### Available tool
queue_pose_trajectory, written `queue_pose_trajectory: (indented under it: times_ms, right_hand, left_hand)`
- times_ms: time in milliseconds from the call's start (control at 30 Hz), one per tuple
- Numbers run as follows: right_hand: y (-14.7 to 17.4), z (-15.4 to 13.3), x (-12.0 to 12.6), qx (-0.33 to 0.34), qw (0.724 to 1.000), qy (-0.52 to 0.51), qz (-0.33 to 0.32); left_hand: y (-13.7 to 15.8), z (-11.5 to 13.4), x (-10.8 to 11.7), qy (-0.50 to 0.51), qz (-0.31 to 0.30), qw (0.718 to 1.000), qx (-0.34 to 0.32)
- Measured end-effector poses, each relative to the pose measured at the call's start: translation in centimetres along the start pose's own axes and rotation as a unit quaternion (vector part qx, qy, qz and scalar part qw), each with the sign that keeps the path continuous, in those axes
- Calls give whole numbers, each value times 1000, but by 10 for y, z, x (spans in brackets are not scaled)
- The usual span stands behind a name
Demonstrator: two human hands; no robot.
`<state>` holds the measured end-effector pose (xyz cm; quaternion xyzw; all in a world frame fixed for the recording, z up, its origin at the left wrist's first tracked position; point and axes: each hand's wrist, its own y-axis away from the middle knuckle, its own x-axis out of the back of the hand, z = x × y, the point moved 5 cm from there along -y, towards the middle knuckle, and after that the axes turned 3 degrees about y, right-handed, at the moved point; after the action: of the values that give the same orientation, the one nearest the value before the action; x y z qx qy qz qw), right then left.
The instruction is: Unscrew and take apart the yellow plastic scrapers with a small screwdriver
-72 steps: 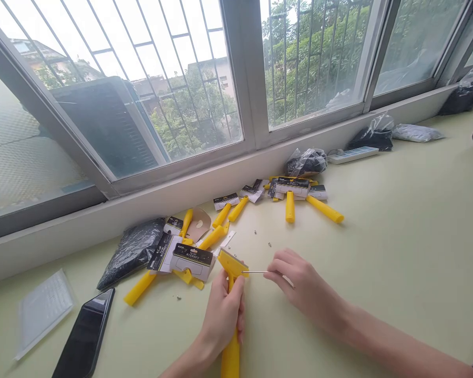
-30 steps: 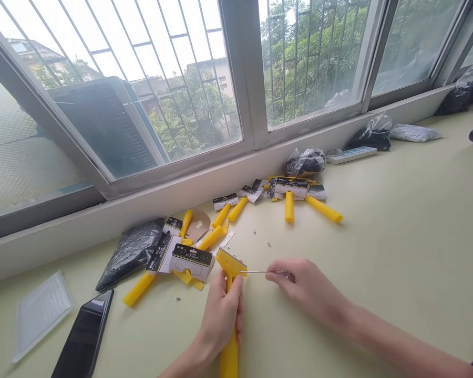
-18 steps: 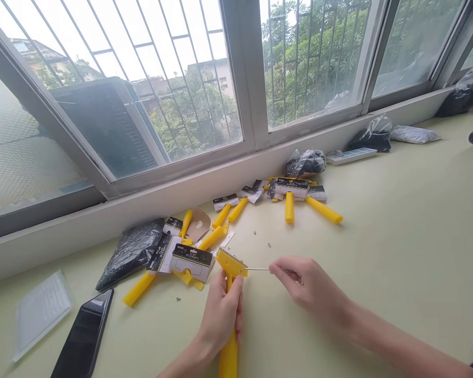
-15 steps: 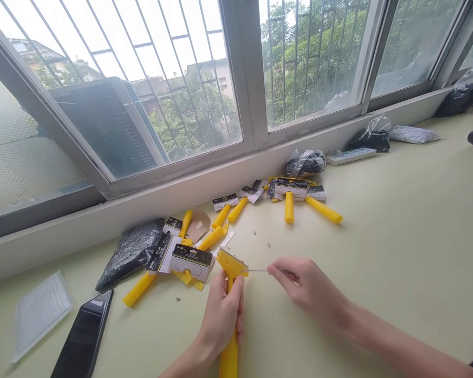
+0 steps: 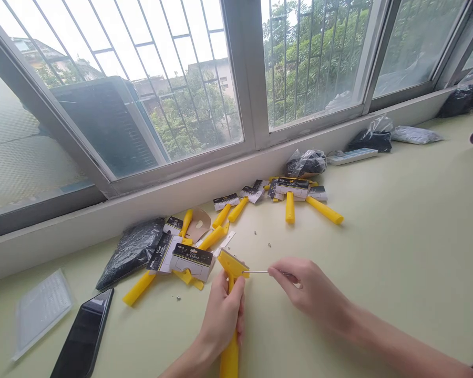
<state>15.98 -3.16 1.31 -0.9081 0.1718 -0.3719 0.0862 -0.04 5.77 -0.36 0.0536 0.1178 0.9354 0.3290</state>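
A yellow scraper (image 5: 229, 357) with a wide, flat head stands tilted at the front of the table. My left hand (image 5: 223, 310) is closed around its neck, just below the head. In my right hand (image 5: 305, 283) is a thin screwdriver (image 5: 256, 271), pinched between the fingers; its handle is mostly hidden by them. The metal shaft points left, and its tip meets the right side of the scraper head. Small screws (image 5: 178, 298) lie loose on the table around the scraper.
More yellow scrapers (image 5: 213, 237) with black-and-white cards lie behind my hands. A black plastic bag (image 5: 132, 252), a phone (image 5: 84, 333) and a clear packet (image 5: 43, 314) are at left. Further scrapers (image 5: 289, 207) and bags (image 5: 306, 161) sit along the window ledge.
Almost nothing differs. The screwdriver tip stays at the scraper head, and both hands keep their hold; the whole view has shifted very slightly.
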Motion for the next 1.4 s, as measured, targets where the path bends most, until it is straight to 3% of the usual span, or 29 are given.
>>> queue_pose_trajectory:
  times_ms: [300,567,867,1133,1400]
  right_hand:
    - [-1,-1,0,1,1000,16,-8]
    - [1,6,-3,-96,994,30,-37]
    - [-3,0,-1,3,1000,-7,-1]
    - [-3,3,-6,-47,998,44,-21]
    - [-4,-2,-5,47,998,20,30]
  left_hand:
    - [0,-1,-1,3,-2,1000,-4]
    - [1,1,0,-5,-1,1000,-5]
    - [0,-1,1,-2,4,1000,-6]
    - [-1,0,1,0,7,1000,-17]
    - [-1,1,0,-3,10,1000,-18]
